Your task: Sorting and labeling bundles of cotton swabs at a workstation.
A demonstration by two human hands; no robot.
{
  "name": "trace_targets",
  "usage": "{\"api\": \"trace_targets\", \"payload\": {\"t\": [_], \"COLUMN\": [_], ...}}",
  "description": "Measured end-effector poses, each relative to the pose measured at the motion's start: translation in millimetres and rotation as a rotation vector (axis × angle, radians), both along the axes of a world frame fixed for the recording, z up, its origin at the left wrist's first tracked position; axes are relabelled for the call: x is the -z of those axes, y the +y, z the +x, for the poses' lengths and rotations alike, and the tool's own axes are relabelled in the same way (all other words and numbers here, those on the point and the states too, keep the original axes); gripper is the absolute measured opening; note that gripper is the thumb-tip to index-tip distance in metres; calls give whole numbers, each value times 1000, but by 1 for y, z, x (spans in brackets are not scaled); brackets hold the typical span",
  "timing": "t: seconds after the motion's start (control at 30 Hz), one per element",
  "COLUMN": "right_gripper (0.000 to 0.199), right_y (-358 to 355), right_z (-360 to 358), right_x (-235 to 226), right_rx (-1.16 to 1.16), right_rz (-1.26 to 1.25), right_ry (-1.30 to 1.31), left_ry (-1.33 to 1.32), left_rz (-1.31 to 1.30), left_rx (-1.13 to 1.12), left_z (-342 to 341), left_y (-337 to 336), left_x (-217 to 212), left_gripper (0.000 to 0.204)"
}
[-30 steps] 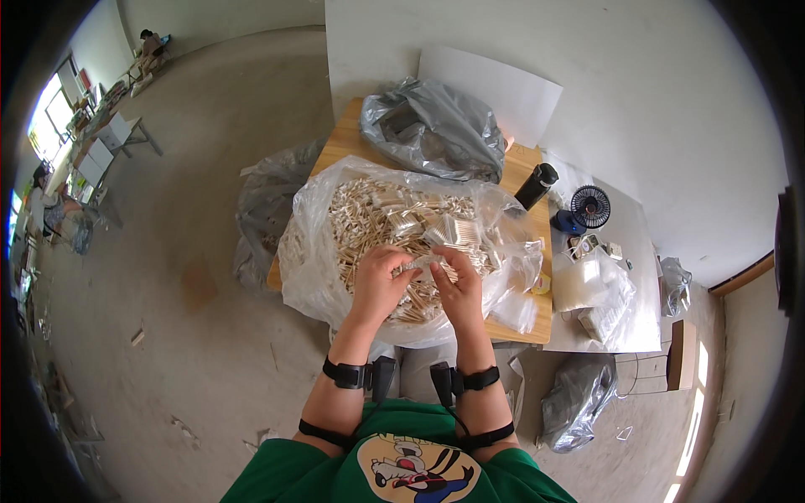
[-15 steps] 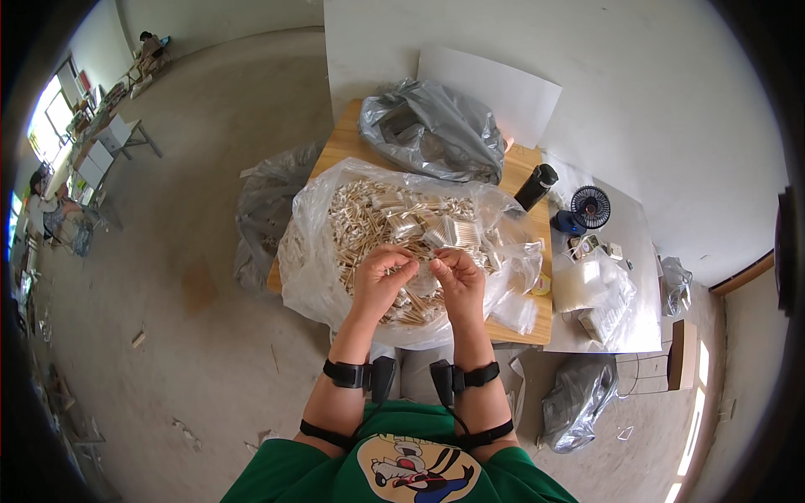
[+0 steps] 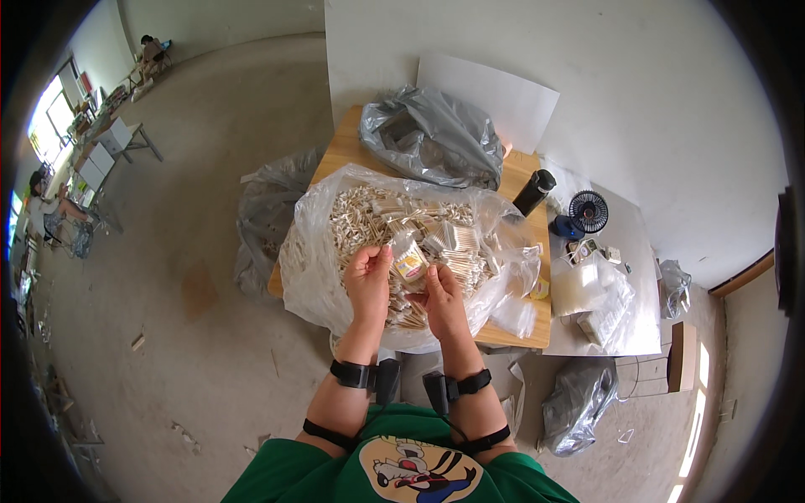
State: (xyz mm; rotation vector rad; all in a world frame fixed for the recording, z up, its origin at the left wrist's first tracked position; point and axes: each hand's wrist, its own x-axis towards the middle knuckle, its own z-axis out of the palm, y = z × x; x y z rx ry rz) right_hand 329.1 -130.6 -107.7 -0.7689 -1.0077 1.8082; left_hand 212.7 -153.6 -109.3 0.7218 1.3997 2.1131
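A small clear plastic bag (image 3: 410, 262) with a yellow and pink print is stretched between my two hands. My left hand (image 3: 368, 275) pinches it at its upper left, thumb against fingers. At its lower right my right hand (image 3: 442, 300) grips the edge, also with thumb and fingers. Whether anything lies inside the bag, I cannot tell. Below and around the hands, a heap of cotton swabs (image 3: 356, 220) fills a big clear plastic sack (image 3: 312, 295) with its mouth spread wide. Neat bundles of swabs (image 3: 458, 238) rest on top of the heap, beyond my right hand.
On the wooden table (image 3: 340, 151), a grey plastic bag (image 3: 453, 138) lies behind the sack. A black bottle (image 3: 534, 192) stands at the right. A side table holds a small fan (image 3: 589, 211) and clear bags (image 3: 579, 287). Two people sit far left.
The printed bag now shows its face between my hands. My right hand has moved down and left, and my left hand slightly left. The swab heap looks much the same.
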Motion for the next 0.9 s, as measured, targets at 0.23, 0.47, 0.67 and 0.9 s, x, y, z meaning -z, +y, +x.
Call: {"api": "trace_targets", "payload": {"t": [0.23, 0.47, 0.67, 0.9], "right_gripper": [23, 18, 18, 26], "right_y": [10, 5, 6, 15], "right_z": [17, 15, 2, 0], "right_x": [-10, -8, 4, 22], "right_rx": [140, 143, 136, 270], "right_rz": [136, 138, 258, 289], "right_ry": [-209, -215, -361, -496], "left_ry": [8, 559, 603, 716], "left_rz": [-182, -286, -350, -381], "left_rx": [131, 27, -47, -150], "left_z": [-12, -8, 0, -16], "left_y": [-8, -8, -9, -12], "left_x": [-12, -5, -11, 2], "left_gripper": [21, 30, 31, 34]}}
